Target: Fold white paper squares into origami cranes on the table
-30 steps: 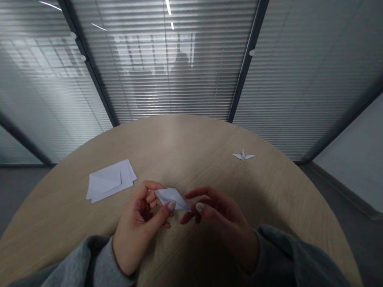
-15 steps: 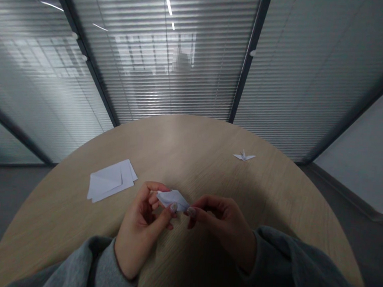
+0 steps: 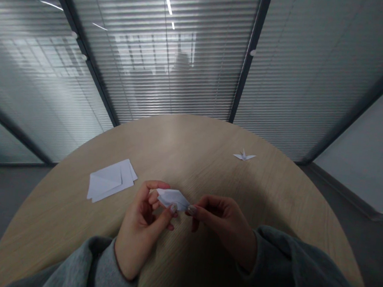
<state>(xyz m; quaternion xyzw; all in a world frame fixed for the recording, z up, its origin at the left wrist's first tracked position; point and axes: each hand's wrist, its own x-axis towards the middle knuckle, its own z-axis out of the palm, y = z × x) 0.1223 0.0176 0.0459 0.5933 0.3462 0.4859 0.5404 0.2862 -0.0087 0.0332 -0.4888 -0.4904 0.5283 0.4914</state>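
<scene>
The right hand (image 3: 224, 227) has closed in, its fingers (image 3: 206, 203) now pinching one tip of a folded white paper (image 3: 172, 199) over the table (image 3: 184, 147). The left hand (image 3: 139, 226) pinches the other end. One paper crane (image 3: 244, 156) sits near the far right edge, one stack of white paper (image 3: 111, 180) at left.

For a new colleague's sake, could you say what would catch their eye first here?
The left hand and right hand pinch a folded white paper above the round wooden table. Farther off, a small paper crane sits right, and white paper sheets lie left.
</scene>
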